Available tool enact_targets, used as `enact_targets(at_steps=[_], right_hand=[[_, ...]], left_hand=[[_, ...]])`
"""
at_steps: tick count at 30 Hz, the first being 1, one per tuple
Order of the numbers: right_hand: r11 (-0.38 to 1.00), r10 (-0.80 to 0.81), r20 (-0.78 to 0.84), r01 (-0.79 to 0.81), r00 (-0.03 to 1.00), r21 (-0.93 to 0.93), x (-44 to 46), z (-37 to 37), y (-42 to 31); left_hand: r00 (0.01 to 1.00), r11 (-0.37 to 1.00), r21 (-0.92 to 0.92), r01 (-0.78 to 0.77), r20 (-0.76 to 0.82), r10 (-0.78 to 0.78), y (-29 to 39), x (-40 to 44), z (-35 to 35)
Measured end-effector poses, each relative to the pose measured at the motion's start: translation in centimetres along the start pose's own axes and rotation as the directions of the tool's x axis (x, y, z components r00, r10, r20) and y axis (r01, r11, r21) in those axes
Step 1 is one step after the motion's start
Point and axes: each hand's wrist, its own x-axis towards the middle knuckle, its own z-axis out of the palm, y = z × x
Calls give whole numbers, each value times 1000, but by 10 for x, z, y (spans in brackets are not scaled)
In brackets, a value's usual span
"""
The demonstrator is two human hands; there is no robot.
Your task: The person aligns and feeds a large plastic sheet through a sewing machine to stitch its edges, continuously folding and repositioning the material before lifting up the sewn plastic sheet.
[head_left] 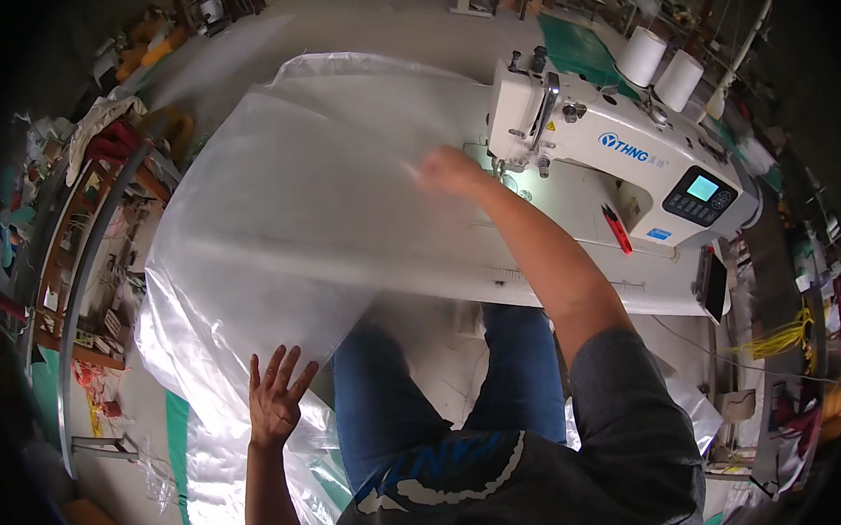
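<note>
A large translucent plastic sheet [271,175] covers the left part of the sewing table and hangs over its front left edge. My right hand [449,171] is closed over the sheet, left of the needle area of the white sewing machine [586,127]; motion blurs it, and it appears to pinch the sheet's edge. My left hand [277,396] is open with fingers spread, over the hanging part of the sheet. Red-handled snips [617,229] lie on the table under the machine's arm.
Two white thread cones [659,65] stand behind the machine. A dark phone-like device [710,283] is at the table's right front corner. A cluttered rack [83,254] stands at the left. Yellow cord [781,337] hangs at the right.
</note>
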Motion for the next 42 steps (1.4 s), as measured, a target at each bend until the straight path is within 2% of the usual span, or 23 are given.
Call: enact_targets(at_steps=[2,3,5,6,8,9,11,13,15,17,21,23,24,25,27,29,31,32,35,37,38,41,42], right_hand=[[987,-83,-152,60,985,-151,-8,5,-4],[987,-88,-151,65,985,-150,-15,8,-7],[959,-220,-374,128,901,-255,-31,13,-14],[959,-223,-363,135,905,-250,-38,11,-16],[753,-591,-222,432,776,-495,-54,7,-16],[751,-596,-201,450,778,-483,-64,8,-19],[617,-684,7,584,729,-528,-83,7,-17],[608,-688,50,613,724,-504,-90,12,-5],[663,-704,-55,627,708,-409,-95,16,0],[670,-709,-85,631,700,-391,-94,20,4],[636,-754,-140,660,642,-400,-91,24,9],[638,-754,-146,659,641,-400,-89,29,12],[641,-749,-147,651,646,-405,-90,26,12],[646,-741,-141,642,656,-413,-92,23,12],[658,-725,-151,611,672,-440,-102,22,5],[665,-715,-189,572,673,-480,-100,20,6],[638,-739,-132,622,661,-454,-93,26,14],[643,-734,-145,612,663,-461,-92,28,16],[658,-715,-127,601,687,-455,-87,33,20],[728,-664,-132,598,736,-334,-88,33,22],[728,-663,-141,588,735,-353,-89,30,21],[667,-730,-182,626,659,-404,-92,28,19],[650,-743,-184,630,643,-425,-92,31,20]], left_hand=[[1000,1000,-2,19,2,-19,-1,-1,1],[999,999,-9,38,9,-37,-2,-2,2],[999,999,-1,39,-2,-39,-3,-2,5],[999,999,1,39,-13,-39,-2,-3,4],[999,1000,-1,31,-31,-31,0,-1,1],[998,1000,4,5,-62,-5,0,-1,0],[999,1000,-5,17,-43,-17,-1,-2,2],[999,996,79,50,11,-51,-2,-5,5],[989,980,169,100,87,-116,20,4,-14],[919,921,124,370,97,-382,57,23,-29],[948,943,98,319,-42,-316,98,71,16],[930,932,-70,356,-65,-361,108,110,31],[929,948,-55,313,-192,-318,108,123,43],[926,941,-76,329,-171,-337,107,137,53],[887,932,-83,352,-288,-360,107,155,63],[877,948,-107,299,-361,-317,99,165,74],[841,913,-69,402,-368,-397,92,172,83],[806,921,-50,387,-466,-364,88,176,87],[761,926,-27,377,-560,-326,81,183,95],[756,930,-20,367,-577,-310,82,181,91],[769,939,-67,336,-557,-315,85,178,82],[776,957,-106,270,-564,-282,76,165,80],[773,971,-51,233,-596,-217,76,158,71]])
